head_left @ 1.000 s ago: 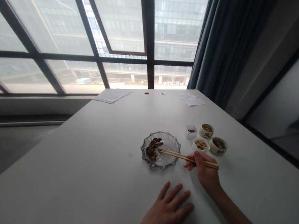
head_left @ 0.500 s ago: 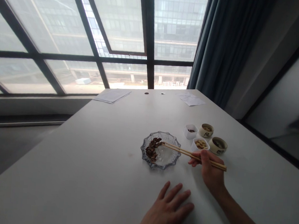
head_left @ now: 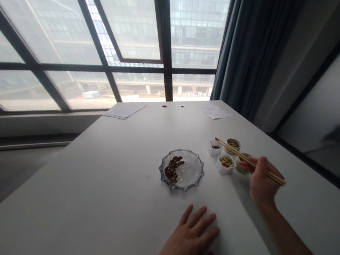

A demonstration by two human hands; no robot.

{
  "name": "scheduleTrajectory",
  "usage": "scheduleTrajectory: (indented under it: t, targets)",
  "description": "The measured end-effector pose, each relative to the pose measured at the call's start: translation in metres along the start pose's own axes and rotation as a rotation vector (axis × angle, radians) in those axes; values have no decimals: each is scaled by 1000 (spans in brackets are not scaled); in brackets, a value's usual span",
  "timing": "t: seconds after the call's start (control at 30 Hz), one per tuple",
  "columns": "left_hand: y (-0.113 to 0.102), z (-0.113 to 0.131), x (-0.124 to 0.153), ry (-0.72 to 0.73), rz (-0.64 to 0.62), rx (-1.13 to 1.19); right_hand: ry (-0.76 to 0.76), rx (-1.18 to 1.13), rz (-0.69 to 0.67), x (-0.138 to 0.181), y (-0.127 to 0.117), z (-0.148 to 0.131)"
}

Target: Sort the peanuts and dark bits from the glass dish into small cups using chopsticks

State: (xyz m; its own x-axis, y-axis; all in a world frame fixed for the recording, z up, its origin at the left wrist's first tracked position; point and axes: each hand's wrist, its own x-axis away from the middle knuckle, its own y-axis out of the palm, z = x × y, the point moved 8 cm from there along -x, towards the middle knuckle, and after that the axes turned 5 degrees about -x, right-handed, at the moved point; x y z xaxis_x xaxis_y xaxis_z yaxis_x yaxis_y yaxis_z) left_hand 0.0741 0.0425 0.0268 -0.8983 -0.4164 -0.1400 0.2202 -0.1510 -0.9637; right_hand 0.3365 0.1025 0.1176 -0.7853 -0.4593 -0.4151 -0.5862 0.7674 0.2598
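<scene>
My right hand [head_left: 262, 182] grips a pair of wooden chopsticks [head_left: 244, 159]. Their tips are over the far rim of a small white cup [head_left: 215, 151] with a few dark pieces inside; a reddish-brown bit shows at the tips, too small to make out. Nearer stands another white cup [head_left: 224, 169] of pale tan nuts. A scalloped glass dish [head_left: 194, 178] holds a curved heap of dark brown, elongated seed-like pieces [head_left: 172, 169] along its left side. In front of the dish, my left hand [head_left: 191, 235] rests palm down on the table, fingers spread and holding nothing.
Beside the white cups are a beige ceramic cup [head_left: 233, 145] with pale pieces and a second ceramic cup [head_left: 241, 168], partly covered by my right hand. Papers [head_left: 126, 110] lie at the white table's [head_left: 95, 184] far left, more sheets [head_left: 216, 111] at its far right.
My right hand and the chopsticks have moved right and away, from the heap in the glass dish to above the small cups. My left hand has stayed in place.
</scene>
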Motion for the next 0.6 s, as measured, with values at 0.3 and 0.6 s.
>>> scheduleTrajectory:
  t: [0.3,0.6]
  targets:
    - [-2,1,0,-14,-8,15,10,-145,-100,10,12,0]
    - [-1,0,-1,3,9,-12,16,-184,-223,33,29,-13]
